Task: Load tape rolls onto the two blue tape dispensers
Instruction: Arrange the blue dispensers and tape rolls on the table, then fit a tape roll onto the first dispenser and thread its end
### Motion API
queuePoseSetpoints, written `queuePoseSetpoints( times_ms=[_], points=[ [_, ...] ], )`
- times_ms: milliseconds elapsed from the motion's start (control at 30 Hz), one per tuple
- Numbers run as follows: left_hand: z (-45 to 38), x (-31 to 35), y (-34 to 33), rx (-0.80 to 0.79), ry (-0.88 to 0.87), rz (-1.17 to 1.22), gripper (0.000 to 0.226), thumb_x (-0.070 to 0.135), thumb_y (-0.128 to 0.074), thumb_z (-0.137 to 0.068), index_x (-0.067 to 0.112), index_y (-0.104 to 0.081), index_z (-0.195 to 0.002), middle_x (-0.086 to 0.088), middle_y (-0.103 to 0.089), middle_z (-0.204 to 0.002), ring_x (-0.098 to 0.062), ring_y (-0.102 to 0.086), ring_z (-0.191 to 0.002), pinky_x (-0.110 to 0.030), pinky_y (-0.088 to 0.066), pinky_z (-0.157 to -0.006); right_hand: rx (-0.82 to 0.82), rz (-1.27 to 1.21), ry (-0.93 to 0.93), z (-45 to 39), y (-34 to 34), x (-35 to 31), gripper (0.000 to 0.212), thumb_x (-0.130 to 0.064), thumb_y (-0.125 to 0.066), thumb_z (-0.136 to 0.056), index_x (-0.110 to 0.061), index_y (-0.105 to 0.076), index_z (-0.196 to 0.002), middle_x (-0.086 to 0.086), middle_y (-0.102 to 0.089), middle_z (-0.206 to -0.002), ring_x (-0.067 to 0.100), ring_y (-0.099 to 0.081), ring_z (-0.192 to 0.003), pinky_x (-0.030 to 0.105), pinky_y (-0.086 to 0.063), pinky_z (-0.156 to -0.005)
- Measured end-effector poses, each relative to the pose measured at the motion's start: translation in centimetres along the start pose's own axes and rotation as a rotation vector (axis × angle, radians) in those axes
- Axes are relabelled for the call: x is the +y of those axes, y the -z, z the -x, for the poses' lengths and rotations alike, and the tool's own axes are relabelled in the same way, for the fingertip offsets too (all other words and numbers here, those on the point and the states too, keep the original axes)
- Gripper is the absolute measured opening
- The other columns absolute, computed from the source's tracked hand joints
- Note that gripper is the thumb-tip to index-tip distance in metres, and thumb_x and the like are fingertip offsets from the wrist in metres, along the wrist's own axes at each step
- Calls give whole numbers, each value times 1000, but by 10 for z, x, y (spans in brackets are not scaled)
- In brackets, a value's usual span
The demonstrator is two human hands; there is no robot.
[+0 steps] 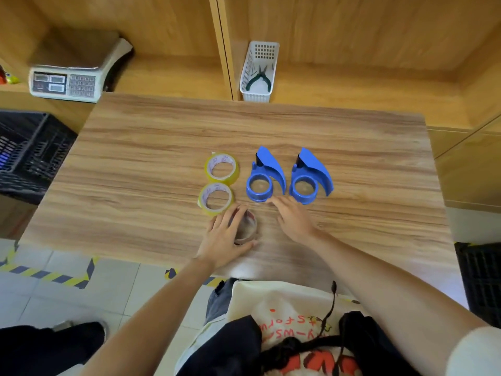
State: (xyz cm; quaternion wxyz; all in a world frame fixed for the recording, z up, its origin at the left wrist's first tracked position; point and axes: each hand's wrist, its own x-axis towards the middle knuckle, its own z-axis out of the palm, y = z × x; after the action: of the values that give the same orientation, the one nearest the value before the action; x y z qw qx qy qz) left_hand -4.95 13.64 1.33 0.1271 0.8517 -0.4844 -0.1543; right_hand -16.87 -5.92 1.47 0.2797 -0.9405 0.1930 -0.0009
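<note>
Pick-up step: at lower centre, the left hand [222, 237] curls its fingers around a clear tape roll [247, 226] on the table [135, 164], while the right hand [294, 218], open and empty, nears the left blue dispenser [264, 176], which likely needs steadying next.

The tabletop [162, 137] is of light wood grain. Behind its far edge stand wooden shelves [352, 36] with a vertical divider [225, 50]. On the shelf sit a weighing scale [73, 74] at the left and a white plastic basket [259, 71] holding pliers [260, 77]. A black crate [24, 150] stands beside the left edge. The floor [54, 294] has pale tiles with yellow-black striped tape [48, 275].
</note>
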Motion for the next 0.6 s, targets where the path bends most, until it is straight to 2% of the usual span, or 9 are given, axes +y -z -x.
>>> queuePoseSetpoints(
  times_ms=[167,267,367,433,467,533,600],
  points=[
    [-1,-7,9,44,-34,78,65,64,-33,-93,31,-29,-149,10,-33,-154,-16,-36,-136,-38,-29,-113,3,-7,-1,4,-3,2,53,6,-49,-80,-16,-53,-129,1,-54,-134,22,-49,-120,35,-42,-97],
    [-9,-13,13,110,66,181,56,57,-20,-99,29,-38,-145,7,-42,-149,-18,-39,-135,-40,-32,-110,5,-18,-14,4,-3,3,54,7,-50,-81,-16,-52,-130,1,-54,-134,21,-49,-121,33,-42,-97],
    [-19,-26,13,171,230,249,37,28,-37,-100,22,-49,-135,-3,-53,-137,-29,-48,-124,-45,-40,-100,-4,-31,-47,4,-3,6,58,6,-48,-81,-18,-49,-134,1,-53,-136,21,-47,-122,33,-41,-98],
    [-28,-35,16,82,307,207,48,6,-51,-87,16,-52,-133,-8,-53,-135,-33,-47,-126,-48,-39,-99,0,-35,-65,4,-2,9,58,6,-46,-81,-19,-49,-133,2,-53,-135,21,-48,-121,32,-41,-96],
    [-29,-38,19,8,331,151,53,3,-54,-82,14,-52,-133,-9,-51,-138,-33,-41,-133,-48,-36,-102,-5,-38,-67,5,-2,10,57,6,-46,-82,-19,-49,-132,2,-54,-135,21,-48,-121,33,-42,-96],
    [-34,-46,21,-111,294,-34,54,2,-58,-81,16,-54,-133,-6,-48,-145,-30,-27,-144,-46,-26,-111,-18,-43,-89,4,0,14,55,5,-45,-83,-21,-49,-131,1,-54,-133,22,-49,-121,37,-45,-96],
    [-38,-54,18,-136,180,-220,52,2,-63,-80,19,-60,-128,-3,-53,-141,-28,-27,-145,-44,-20,-115,-35,-41,-125,2,4,17,52,3,-45,-84,-22,-48,-130,0,-55,-132,21,-48,-123,41,-47,-94]
  ],
)
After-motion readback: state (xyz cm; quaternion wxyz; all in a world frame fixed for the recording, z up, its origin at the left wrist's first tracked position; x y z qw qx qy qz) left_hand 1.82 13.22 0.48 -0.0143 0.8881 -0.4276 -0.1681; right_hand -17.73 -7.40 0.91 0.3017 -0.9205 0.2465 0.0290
